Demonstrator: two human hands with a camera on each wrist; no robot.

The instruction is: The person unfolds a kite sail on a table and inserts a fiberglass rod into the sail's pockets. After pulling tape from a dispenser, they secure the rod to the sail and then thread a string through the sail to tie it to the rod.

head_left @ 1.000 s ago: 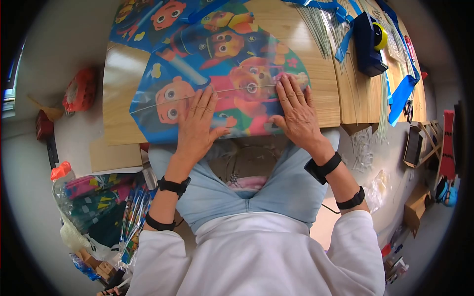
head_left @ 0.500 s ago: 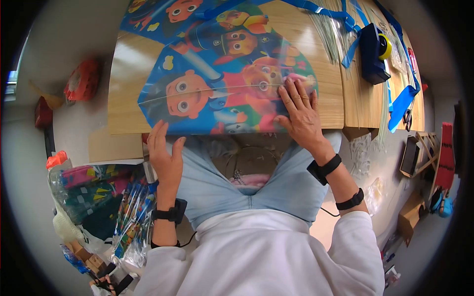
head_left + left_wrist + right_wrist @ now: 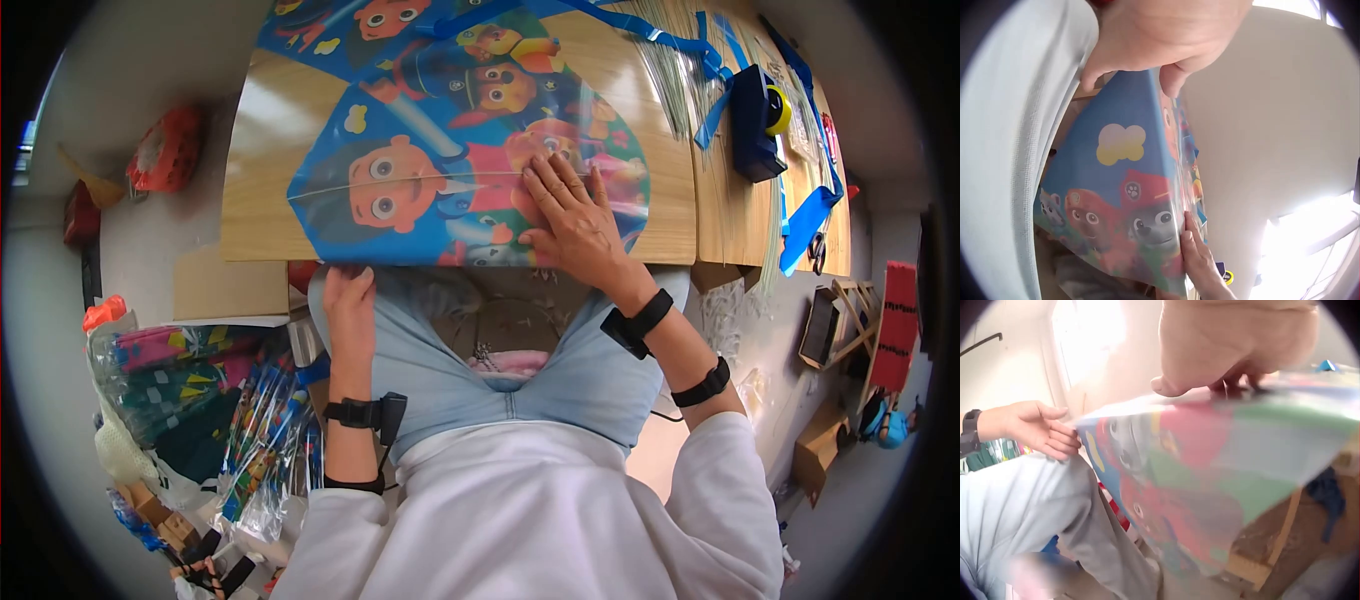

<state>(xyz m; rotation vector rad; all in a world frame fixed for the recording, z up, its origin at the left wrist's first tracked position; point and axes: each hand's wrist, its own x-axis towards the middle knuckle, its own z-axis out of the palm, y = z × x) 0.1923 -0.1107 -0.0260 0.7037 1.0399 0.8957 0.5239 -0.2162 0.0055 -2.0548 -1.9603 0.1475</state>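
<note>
A shiny plastic sheet (image 3: 470, 215) printed with cartoon characters lies on the wooden table, its near part hanging down over the front edge. A thin pale straight line crosses its upper face. My left hand (image 3: 350, 300) is at the sheet's near left edge, pinching it between thumb and fingers. In the left wrist view the hanging part (image 3: 1110, 162) spreads below that hand. My right hand (image 3: 580, 225) presses on top of the sheet, right of its middle, fingers straight and slightly spread. The right wrist view shows the left hand (image 3: 1038, 431) at the sheet's corner.
Behind lies another printed sheet (image 3: 330, 50) with blue ribbon (image 3: 650, 30) across. Farther right are thin pale sticks (image 3: 670, 90), a tape dispenser (image 3: 755, 125) and scissors (image 3: 817, 253). Plastic-wrapped printed items (image 3: 180, 390) stand at left, near a cardboard box (image 3: 230, 285).
My left hand has left the sheet's top, come back toward me and left, and taken hold of the near edge. My right hand has slid a little left along the sheet.
</note>
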